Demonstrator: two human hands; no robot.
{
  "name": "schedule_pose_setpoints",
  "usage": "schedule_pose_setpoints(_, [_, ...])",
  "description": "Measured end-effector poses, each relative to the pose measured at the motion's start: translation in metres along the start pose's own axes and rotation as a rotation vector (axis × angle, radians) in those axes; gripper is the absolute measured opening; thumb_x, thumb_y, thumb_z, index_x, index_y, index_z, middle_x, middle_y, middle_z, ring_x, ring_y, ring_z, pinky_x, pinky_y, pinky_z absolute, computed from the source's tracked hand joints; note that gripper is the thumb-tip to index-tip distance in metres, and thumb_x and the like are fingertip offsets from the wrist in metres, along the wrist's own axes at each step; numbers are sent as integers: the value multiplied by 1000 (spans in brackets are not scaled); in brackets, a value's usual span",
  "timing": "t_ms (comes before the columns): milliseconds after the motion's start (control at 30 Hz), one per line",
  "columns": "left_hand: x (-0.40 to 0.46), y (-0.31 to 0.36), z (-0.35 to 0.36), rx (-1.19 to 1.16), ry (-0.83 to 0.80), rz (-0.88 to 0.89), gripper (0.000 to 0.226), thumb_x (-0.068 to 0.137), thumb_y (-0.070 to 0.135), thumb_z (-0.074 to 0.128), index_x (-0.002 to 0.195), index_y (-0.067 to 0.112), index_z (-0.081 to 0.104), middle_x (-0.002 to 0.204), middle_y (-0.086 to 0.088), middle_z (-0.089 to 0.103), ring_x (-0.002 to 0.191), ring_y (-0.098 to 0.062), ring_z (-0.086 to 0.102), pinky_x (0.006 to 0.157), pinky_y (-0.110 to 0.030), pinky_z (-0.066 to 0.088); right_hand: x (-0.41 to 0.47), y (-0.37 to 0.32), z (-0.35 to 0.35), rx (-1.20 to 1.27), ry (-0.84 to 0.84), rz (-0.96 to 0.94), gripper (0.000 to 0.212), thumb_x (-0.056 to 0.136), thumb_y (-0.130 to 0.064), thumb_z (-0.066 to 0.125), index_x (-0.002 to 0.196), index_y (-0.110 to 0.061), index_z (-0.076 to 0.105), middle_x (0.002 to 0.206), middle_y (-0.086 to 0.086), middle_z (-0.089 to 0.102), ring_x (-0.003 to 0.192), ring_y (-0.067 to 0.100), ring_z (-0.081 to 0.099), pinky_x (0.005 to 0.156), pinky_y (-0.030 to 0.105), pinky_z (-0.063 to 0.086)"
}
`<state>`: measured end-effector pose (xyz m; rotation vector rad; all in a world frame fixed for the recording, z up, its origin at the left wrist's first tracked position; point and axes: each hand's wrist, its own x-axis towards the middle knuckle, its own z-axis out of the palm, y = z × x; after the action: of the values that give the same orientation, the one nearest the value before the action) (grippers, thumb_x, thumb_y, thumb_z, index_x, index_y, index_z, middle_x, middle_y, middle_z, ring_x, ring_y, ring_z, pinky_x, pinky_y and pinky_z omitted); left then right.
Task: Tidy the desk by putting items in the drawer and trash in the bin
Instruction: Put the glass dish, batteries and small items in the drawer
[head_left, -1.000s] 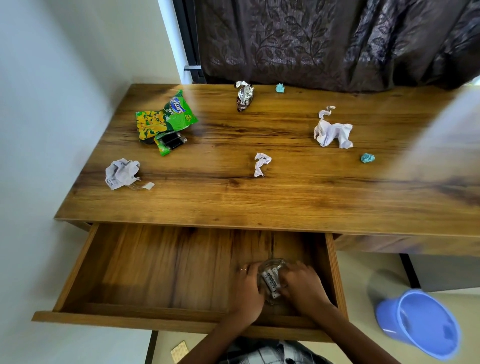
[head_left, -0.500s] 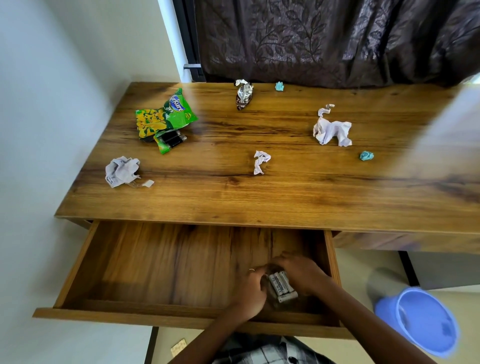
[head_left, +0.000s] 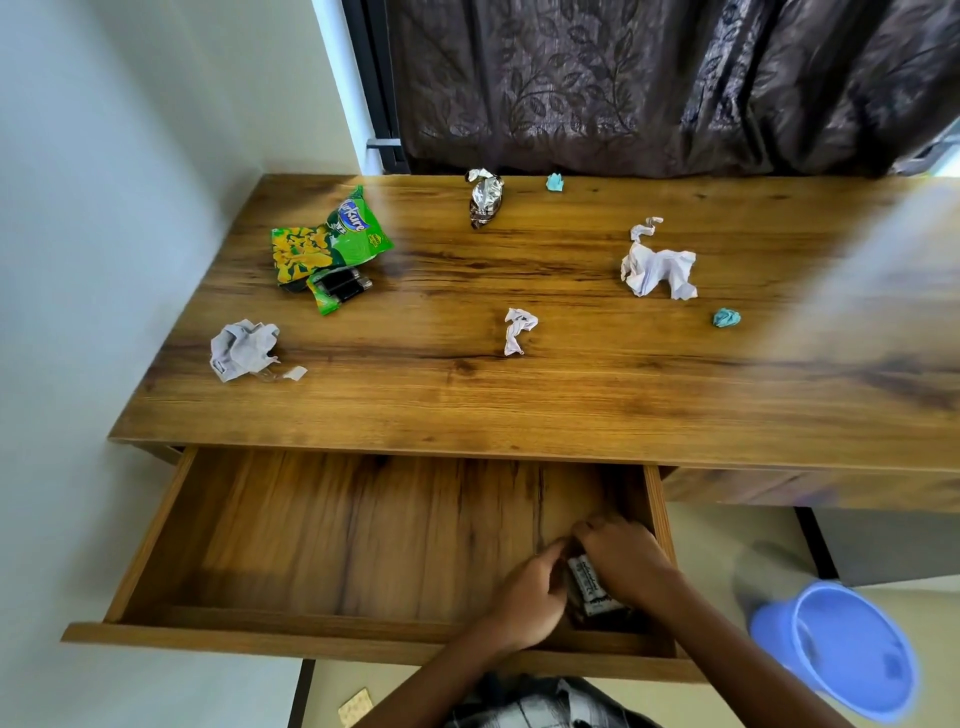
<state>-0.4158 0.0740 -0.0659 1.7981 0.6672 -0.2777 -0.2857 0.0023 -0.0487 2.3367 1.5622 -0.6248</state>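
Desk (head_left: 571, 405) — seven litter scraps unbinned; drawer (head_left: 337, 545) holds small packet (head_left: 589, 590), pinched by left hand (head_left: 527, 597) and right hand (head_left: 621, 553) — bin (head_left: 852, 649) awaiting.

From my feed I see two bare forearms, no sleeves, no watch or bands. Left hand (head_left: 524, 597) and right hand (head_left: 621, 558) both bare, no gloves; can't make out any ring, too blurred. At bottom edge there's a bit of plaid cloth (head_left: 524, 706), grey/white/dark checks, prob. a shirt. Nothing else of the body in view.
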Motion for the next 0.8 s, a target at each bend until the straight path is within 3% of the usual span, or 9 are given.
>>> schedule_pose_setpoints(167, [-3, 4, -6, 26, 214, 70, 52, 95, 14, 48, 144, 24, 34, 137, 2, 52, 117, -5, 52, 95, -15, 43, -1, -3, -6, 93, 167, -47, 47, 86, -9, 53, 131, -21, 43, 132, 1, 47, 123, 20, 42, 98, 33, 40])
schedule_pose_setpoints(267, [-11, 7, -16, 111, 316, 125, 49, 95, 15, 49, 141, 28, 38, 117, 0, 64, 78, -4, 60, 70, -17, 48, -2, -9, -15, 187, 286, -66, 39, 90, -14, 47, 128, -24, 47, 127, -4, 52, 117, 13, 46, 95, 28, 40])
schedule_pose_setpoints(300, [-14, 7, -21, 144, 374, 153, 48, 94, 15, 50, 139, 29, 41, 113, 1, 65, 77, -3, 59, 69, -16, 47, -2, -12, -19, 210, 328, -76, 37, 92, -16, 45, 128, -24, 47, 126, -5, 53, 114, 11, 48, 93, 25, 40])
schedule_pose_setpoints(367, [-19, 9, -31, 175, 504, 222, 44, 92, 11, 52, 133, 26, 49, 117, 6, 63, 101, -4, 58, 84, -17, 46, -1, -18, -26, 270, 411, -96, 34, 95, -21, 41, 127, -26, 49, 122, -8, 55, 110, 8, 50, 91, 22, 41])
schedule_pose_setpoints(433, [-22, 12, -43, 176, 608, 279, 39, 89, 7, 53, 126, 21, 55, 118, 9, 60, 112, -4, 52, 92, -17, 43, 0, -24, -35, 327, 472, -114, 33, 95, -23, 40, 126, -26, 51, 118, -9, 58, 108, 6, 51, 90, 21, 42])
schedule_pose_setpoints(600, [-24, 17, -80, 222, 827, 361, 33, 86, 1, 55, 112, 20, 63, 108, 9, 63, 101, -3, 55, 85, -19, 45, 14, -40, -60, 365, 582, -180, 32, 90, -13, 50, 120, -20, 59, 113, -5, 62, 105, 11, 56, 84, 24, 46])
schedule_pose_setpoints(800, [-6, 9, -146, 252, 941, 232, 33, 91, 13, 52, 122, 24, 55, 115, 8, 60, 103, -9, 52, 87, -25, 43, 49, -53, -96, 325, 627, -239, 29, 89, -11, 52, 115, -16, 61, 109, -1, 61, 102, 16, 55, 81, 26, 45])
